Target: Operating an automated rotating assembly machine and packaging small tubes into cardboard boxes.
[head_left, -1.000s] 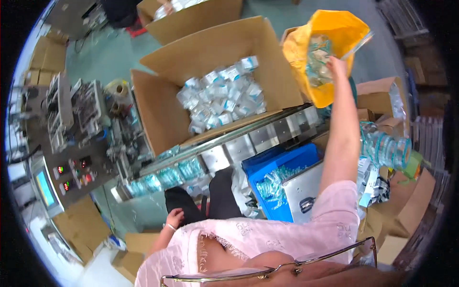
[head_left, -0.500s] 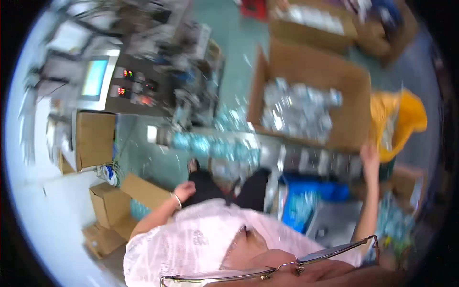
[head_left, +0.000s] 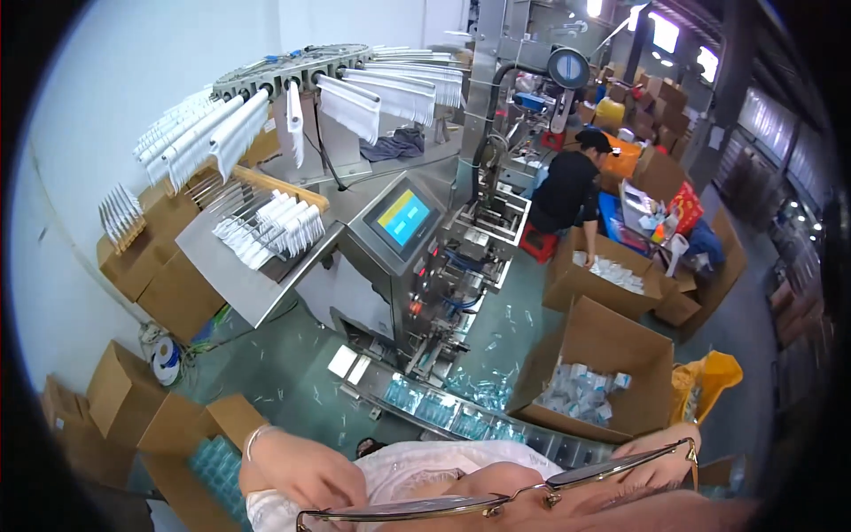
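My left hand (head_left: 301, 468), with a bracelet at its wrist, is raised in front of my chest at the lower left. Its fingers curl inward, and whatever they may hold is hidden. At the lower right, my right hand (head_left: 663, 443) is up beside the rim of my glasses (head_left: 620, 461), which hide most of its fingers. Just ahead of me runs a conveyor (head_left: 560, 448) carrying clear bluish packs (head_left: 434, 410). Beyond its right end stands a cardboard box (head_left: 645, 381) partly filled with clear packs (head_left: 581, 390).
A machine with a touchscreen (head_left: 403, 219) stands ahead, near a wheel of white-sleeved arms (head_left: 292, 71). At lower left an open carton (head_left: 177, 417) holds bluish packs. A yellow bag (head_left: 714, 377) is at right. Farther off, a seated co-worker (head_left: 566, 191) reaches into another box (head_left: 567, 288).
My view has tilted up, bringing the machine and co-worker into sight. My left hand has come up toward my chest. My right hand has left the yellow bag's edge and risen toward the glasses.
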Demonstrator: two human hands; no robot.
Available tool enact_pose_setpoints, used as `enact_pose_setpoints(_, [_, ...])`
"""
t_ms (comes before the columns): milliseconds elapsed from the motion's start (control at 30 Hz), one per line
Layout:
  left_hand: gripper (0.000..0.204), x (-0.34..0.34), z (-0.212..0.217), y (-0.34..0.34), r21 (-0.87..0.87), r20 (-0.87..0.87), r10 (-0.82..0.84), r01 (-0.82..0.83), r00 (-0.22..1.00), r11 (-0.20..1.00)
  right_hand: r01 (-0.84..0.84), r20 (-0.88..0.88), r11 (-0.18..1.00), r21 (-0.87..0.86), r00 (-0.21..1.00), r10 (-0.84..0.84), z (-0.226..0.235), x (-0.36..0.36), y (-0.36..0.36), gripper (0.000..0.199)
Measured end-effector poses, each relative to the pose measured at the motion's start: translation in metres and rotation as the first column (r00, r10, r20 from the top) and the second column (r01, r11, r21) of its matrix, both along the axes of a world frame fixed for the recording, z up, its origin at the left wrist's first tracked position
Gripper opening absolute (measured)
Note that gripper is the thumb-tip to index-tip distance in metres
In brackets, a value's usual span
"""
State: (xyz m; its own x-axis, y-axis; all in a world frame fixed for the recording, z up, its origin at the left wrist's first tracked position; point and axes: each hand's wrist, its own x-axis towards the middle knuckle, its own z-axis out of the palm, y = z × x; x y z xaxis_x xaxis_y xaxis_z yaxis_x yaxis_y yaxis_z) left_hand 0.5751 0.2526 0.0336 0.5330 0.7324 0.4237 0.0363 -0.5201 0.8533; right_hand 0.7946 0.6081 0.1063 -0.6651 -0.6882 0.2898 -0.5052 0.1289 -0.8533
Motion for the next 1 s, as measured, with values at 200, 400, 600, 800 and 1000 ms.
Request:
enact_pose_setpoints(200, [0.015,0.006,-0.013,-0.048,0.185,-0.024,-0.137,0.139,0.99,0.973,-0.218,-0.476,0.967,0.131,0.842,0.254,0.096,0.016,-0.025,0.014])
enact_pose_setpoints(400, [0.015,0.02,-0.008,-0.046,0.311,-0.083,-0.202,0.218,0.976,0.925,0.26,-0.203,0.942,-0.214,0.931,-0.303,0.055,0.06,0.023,0.011])
enact_pose_setpoints(600, [0.023,-0.035,-0.173,0.025,-0.738,-0.184,0.832,-0.632,0.524,0.235,0.861,0.372,0.332,-0.385,0.474,-0.798,-0.085,0.063,0.051,0.014])
enact_pose_setpoints(800, [0.023,-0.054,-0.336,0.013,-0.459,-0.582,0.485,-0.756,0.653,0.467,0.748,0.253,0.179,0.639,0.015,-0.967,-0.384,-0.013,0.058,0.026])
enact_pose_setpoints(1000, [0.022,-0.084,-0.332,0.012,0.077,-0.433,0.828,-0.901,0.355,0.427,0.81,0.307,0.41,0.419,0.298,-0.904,-0.43,-0.15,-0.042,0.025])
